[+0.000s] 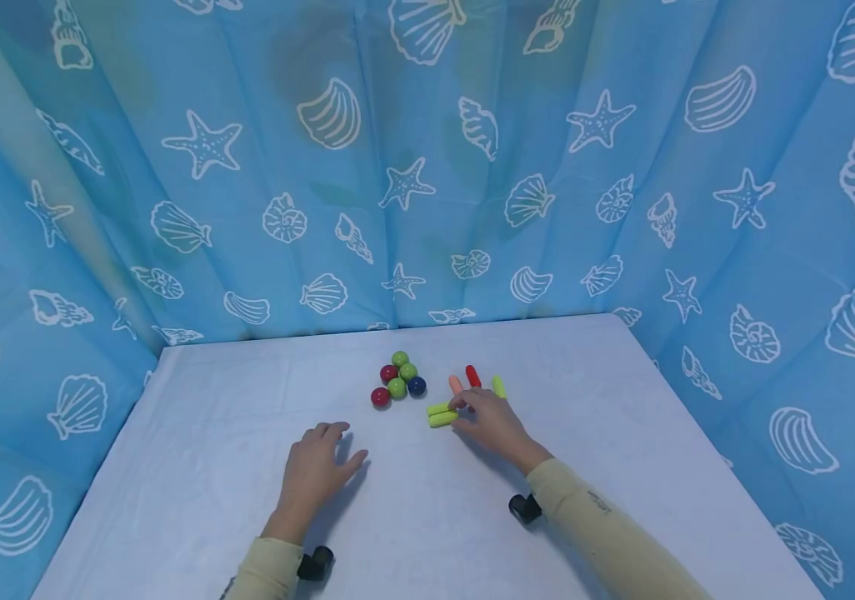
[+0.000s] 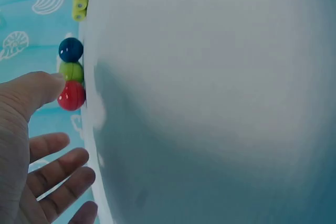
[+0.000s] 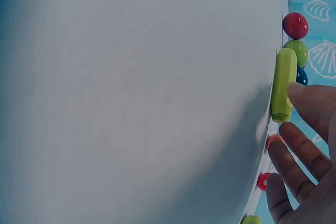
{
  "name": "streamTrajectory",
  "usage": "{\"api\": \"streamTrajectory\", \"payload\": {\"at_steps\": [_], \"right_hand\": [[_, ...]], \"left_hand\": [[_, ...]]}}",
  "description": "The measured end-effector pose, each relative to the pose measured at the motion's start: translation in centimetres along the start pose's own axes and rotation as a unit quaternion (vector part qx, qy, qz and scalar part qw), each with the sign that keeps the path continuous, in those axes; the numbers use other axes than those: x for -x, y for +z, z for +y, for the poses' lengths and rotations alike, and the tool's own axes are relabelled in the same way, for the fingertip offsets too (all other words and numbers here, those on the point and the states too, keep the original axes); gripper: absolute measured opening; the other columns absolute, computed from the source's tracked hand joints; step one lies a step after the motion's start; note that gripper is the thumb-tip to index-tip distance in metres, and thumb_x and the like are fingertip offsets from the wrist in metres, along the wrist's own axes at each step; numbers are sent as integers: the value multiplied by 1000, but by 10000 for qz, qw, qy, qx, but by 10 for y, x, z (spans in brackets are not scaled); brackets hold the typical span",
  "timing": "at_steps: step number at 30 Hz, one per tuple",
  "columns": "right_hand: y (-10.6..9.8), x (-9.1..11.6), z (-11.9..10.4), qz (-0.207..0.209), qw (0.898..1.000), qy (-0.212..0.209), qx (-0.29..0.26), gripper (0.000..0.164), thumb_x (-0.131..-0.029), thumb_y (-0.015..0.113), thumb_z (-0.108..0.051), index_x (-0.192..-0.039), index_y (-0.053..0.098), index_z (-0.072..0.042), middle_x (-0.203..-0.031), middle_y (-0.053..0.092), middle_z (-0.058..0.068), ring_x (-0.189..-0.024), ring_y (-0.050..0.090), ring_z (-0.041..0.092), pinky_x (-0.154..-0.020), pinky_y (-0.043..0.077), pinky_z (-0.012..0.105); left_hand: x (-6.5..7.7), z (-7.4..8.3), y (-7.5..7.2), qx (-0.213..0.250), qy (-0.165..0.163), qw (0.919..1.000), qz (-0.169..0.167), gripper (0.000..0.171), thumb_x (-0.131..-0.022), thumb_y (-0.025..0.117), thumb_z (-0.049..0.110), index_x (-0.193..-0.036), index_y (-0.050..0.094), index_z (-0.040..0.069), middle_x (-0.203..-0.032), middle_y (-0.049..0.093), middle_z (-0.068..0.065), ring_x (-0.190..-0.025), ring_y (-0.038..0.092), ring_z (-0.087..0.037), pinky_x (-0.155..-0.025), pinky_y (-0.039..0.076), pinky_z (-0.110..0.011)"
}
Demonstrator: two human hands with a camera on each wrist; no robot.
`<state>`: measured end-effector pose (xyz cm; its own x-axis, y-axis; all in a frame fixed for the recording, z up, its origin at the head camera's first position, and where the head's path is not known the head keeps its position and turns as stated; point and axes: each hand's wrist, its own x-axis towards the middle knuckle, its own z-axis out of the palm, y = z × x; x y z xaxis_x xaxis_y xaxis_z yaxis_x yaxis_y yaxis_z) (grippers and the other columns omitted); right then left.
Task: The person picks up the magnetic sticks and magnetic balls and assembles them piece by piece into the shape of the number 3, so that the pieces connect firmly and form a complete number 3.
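Seemingly, sticks are being lined up: two green sticks (image 1: 439, 420) lie paired on the bench (image 1: 412, 517) beside the right hand (image 1: 493, 423), its grip impossible to tell, the left hand (image 1: 311, 468) relaxed and holding nothing; next probably calls for bringing the orange stick (image 1: 456, 383) alongside.
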<state>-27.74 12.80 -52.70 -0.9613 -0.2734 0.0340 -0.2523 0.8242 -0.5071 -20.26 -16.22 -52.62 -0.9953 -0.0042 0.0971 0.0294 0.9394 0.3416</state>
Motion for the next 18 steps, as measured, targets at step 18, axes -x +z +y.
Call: {"api": "streamTrajectory", "payload": {"at_steps": [18], "right_hand": [[0, -2, -1, -256, 9991, 105, -306, 21, -88, 80, -15, -105, 70, -22, -103, 65, -5, -100, 59, 16, -92, 53, 35]], "left_hand": [[6, 10, 5, 203, -76, 9997, -101, 51, -86, 81, 38, -125, 67, 8, -124, 66, -15, -120, 60, -35, -102, 48, -55]]}}
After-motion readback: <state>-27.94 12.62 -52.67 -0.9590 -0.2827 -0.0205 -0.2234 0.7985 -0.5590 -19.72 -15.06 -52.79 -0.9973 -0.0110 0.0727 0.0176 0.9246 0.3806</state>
